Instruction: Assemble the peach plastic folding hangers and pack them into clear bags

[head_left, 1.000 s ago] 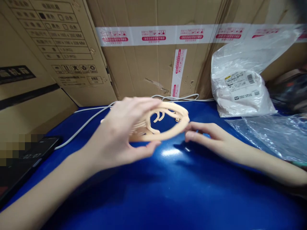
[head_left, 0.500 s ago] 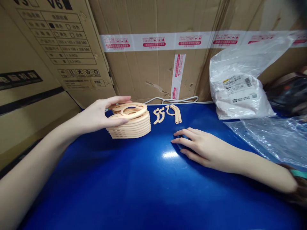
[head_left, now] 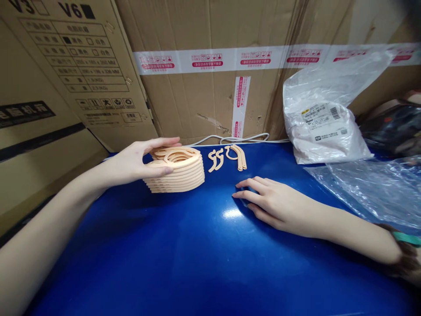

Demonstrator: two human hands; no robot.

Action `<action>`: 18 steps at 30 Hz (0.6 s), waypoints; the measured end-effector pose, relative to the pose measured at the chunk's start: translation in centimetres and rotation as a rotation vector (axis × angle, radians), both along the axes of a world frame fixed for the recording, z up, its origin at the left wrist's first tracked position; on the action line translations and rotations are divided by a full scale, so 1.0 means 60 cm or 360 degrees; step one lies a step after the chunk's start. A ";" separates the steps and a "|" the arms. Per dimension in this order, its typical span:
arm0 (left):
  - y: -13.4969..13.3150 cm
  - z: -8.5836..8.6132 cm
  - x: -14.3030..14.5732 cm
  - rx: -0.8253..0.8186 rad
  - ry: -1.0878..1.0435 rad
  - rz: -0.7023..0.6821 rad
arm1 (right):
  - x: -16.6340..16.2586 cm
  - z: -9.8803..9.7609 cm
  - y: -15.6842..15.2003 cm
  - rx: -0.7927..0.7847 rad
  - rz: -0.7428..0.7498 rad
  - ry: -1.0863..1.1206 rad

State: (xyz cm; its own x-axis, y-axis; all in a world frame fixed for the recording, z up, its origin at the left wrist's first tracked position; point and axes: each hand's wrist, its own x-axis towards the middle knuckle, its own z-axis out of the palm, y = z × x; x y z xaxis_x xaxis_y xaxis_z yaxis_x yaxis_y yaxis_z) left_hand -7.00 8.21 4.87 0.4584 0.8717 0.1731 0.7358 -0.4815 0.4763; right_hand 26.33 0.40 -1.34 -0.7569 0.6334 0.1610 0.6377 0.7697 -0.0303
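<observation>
Beige plastic folding hangers, folded up, form a neat stack [head_left: 177, 177] on the blue tabletop [head_left: 184, 259], left of the middle. My left hand [head_left: 133, 160] is closed around the upper left end of the stack, thumb along the front edge and fingers behind, gripping the top folding hanger [head_left: 190, 160]. To the right lie two small S-shaped pieces [head_left: 216, 160] and a pair of curved arms [head_left: 241, 158] beside a hooked piece [head_left: 232, 152], all beige. My right hand [head_left: 274, 202] rests on the table nearer to me, fingers spread and holding nothing.
Printed cardboard boxes [head_left: 184, 101] stand along the back and the left side [head_left: 42, 118]. A white cable [head_left: 253, 139] runs along the rear edge. At the right are a full white plastic bag [head_left: 325, 127], clear plastic film [head_left: 368, 188] and a dark object [head_left: 388, 127].
The top folding hanger, slightly raised and tilted before, now lies flush on the stack, lowered by my left hand. My right hand is nearly still. The view has shifted slightly.
</observation>
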 end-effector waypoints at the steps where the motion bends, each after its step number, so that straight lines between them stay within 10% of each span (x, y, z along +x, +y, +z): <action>1: 0.000 0.000 0.000 -0.0003 0.0007 0.0004 | 0.000 0.000 0.000 0.0001 -0.0001 0.0002; 18: 0.008 -0.004 -0.003 -0.0023 -0.0025 -0.0015 | 0.002 -0.004 0.001 0.0014 0.0006 0.0003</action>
